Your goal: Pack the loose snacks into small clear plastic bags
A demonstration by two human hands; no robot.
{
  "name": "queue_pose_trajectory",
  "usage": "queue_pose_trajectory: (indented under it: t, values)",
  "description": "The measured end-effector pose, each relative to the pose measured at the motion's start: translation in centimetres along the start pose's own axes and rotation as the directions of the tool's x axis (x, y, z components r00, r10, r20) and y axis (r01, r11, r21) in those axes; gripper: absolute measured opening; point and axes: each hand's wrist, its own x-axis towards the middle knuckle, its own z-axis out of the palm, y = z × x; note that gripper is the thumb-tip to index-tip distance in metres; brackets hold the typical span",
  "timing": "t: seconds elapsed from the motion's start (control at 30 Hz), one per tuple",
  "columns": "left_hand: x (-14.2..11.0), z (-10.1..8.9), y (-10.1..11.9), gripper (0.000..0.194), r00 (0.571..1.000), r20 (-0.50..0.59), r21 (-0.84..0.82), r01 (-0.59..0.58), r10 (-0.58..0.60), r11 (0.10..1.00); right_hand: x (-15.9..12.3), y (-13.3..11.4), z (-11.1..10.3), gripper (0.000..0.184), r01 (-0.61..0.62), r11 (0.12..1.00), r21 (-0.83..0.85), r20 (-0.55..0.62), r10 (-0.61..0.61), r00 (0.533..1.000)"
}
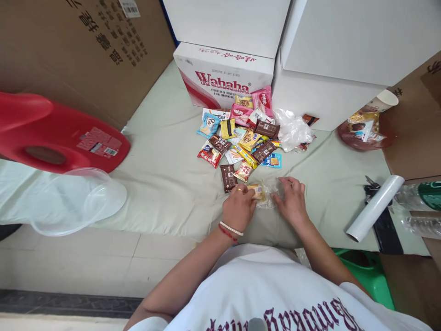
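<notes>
My left hand (239,207) is closed on a small yellow-gold snack packet (257,191) near the front of the cloth-covered surface. The packet lies at a clear plastic bag (269,196); whether it is inside the bag or on top I cannot tell. On the bag's other side, my right hand (292,200) has its thumb and fingers apart, with the fingertips against the plastic. Just beyond my left hand are a brown snack packet (228,178) and a red-and-cream one (244,170). Behind them spreads a pile of wrapped snacks, among them a pink packet (241,114) and a blue one (208,125).
A Wahaba-style water carton (223,76) and white boxes stand behind the pile. Crumpled clear plastic (294,129) lies beside it. At left are a red jug (62,138) and a clear plastic tub (103,195); at right, a white roll (375,209) and a reddish bowl (347,138).
</notes>
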Motion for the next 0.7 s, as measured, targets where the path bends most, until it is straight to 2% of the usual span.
queue_pose_trajectory:
  t: [0.03, 0.1, 0.2, 0.3, 0.37, 0.43, 0.53, 0.6, 0.7]
  values:
    - [0.0, 0.3, 0.0, 0.016, 0.999, -0.032, -0.014, 0.001, -0.001, 1.0, 0.2, 0.2, -0.1, 0.031, 0.002, 0.999, -0.051, 0.037, 0.0, 0.999]
    - [0.0, 0.9, 0.0, 0.025, 0.996, -0.084, -0.023, 0.009, -0.011, 1.0, 0.4, 0.0, -0.4, 0.015, 0.01, 0.999, -0.032, 0.091, -0.007, 0.996]
    - [-0.3, 1.7, 0.4, 0.028, 0.989, -0.142, 0.029, 0.035, -0.031, 0.999, 0.6, -1.9, -1.1, 0.009, 0.001, 0.986, 0.168, 0.127, -0.023, 0.992]
    - [-0.7, 2.0, 0.5, 0.027, 0.991, -0.129, 0.027, 0.024, -0.02, 0.999, 1.4, -4.6, -0.7, 0.015, 0.093, 0.937, 0.335, 0.167, -0.156, 0.974]
    - [-0.8, 2.0, 0.0, 0.032, 0.993, -0.113, -0.088, -0.042, 0.032, 0.995, 2.2, -5.7, 0.4, 0.022, 0.165, 0.921, 0.353, 0.184, -0.241, 0.953]
    - [-0.8, 1.9, -1.0, 0.041, 0.987, -0.15, -0.304, -0.1, 0.056, 0.947, 3.0, -5.9, 1.6, 0.025, 0.175, 0.923, 0.344, 0.206, -0.256, 0.944]
    - [-0.5, 1.8, -3.0, 0.042, 0.96, -0.263, -0.531, -0.064, -0.092, 0.845, 3.4, -5.2, 2.8, 0.025, 0.133, 0.911, 0.391, 0.217, -0.231, 0.949]
    - [0.0, 2.0, -4.1, 0.037, 0.936, -0.283, -0.542, 0.024, -0.21, 0.84, 3.3, -4.7, 3.0, 0.025, 0.115, 0.897, 0.427, 0.214, -0.223, 0.951]
    - [0.8, 2.2, -4.6, 0.038, 0.935, -0.212, -0.468, 0.157, -0.283, 0.869, 2.7, -4.3, 3.0, 0.025, 0.086, 0.885, 0.457, 0.203, -0.198, 0.959]
